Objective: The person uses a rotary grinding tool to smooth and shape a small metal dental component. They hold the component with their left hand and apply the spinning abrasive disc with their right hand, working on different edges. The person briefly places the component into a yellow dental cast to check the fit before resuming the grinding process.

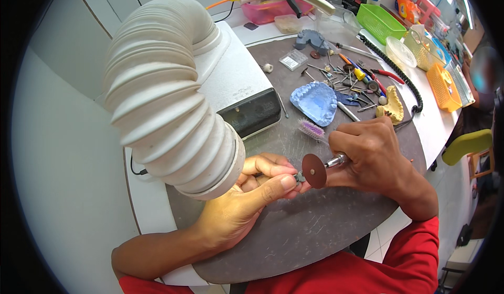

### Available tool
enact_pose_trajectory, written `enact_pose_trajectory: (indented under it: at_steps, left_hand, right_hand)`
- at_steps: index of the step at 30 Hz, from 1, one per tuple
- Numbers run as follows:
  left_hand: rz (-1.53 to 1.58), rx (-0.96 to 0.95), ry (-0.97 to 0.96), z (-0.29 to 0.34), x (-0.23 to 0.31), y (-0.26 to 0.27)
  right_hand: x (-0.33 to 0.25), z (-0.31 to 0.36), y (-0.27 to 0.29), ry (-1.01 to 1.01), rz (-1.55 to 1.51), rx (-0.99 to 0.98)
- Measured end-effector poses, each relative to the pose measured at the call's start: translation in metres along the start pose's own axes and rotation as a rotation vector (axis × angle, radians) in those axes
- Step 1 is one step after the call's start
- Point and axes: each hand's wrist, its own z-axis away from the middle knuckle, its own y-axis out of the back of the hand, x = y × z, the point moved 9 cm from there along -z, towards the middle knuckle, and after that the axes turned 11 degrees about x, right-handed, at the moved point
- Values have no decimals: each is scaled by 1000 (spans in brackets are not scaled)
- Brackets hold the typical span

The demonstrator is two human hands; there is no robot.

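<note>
Close to the near middle of the bench, my left hand (244,202) pinches a small dark grey metallic piece (299,177), which looks like dental work, between thumb and fingers. My right hand (374,155) is closed around a silver rotary handpiece (336,160). A round reddish-brown disc (314,164) is mounted on the handpiece's tip, right beside the grey piece. Whether the disc touches it I cannot tell. Part of the left hand's fingers lies behind the disc. A purple-bristled brush (312,129) and a blue dental cast (315,103) lie just beyond my hands.
A thick white ribbed hose (168,94) arches down over my left forearm from beside a white box (231,71). Rotary bits (349,79), a yellow dental cast (390,105) and a black coiled cord (404,76) lie at the right. Green (380,23) and orange baskets (442,87) stand farther back.
</note>
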Motion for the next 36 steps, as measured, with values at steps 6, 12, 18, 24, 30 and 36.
enact_pose_trajectory:
  at_steps: [6, 12, 18, 24, 30, 36]
  left_hand:
    - [-11, 38, 9, 2, 1, -1]
    - [-1, 37, 10, 0, 0, -1]
    - [3, 13, 0, -1, 0, 0]
    - [0, 15, 0, -1, -1, 0]
    - [-9, 30, 7, 1, 0, -1]
    - [-7, 34, 6, 0, 0, 0]
  right_hand:
    - [-1, -1, 0, -1, -14, -14]
    - [-1, -1, 0, -10, -6, -31]
    - [-1, -1, 0, -17, -2, -39]
    - [0, -1, -1, -11, -9, -39]
    - [0, -2, -1, -17, -14, -39]
    - [0, -2, -1, -17, -17, -40]
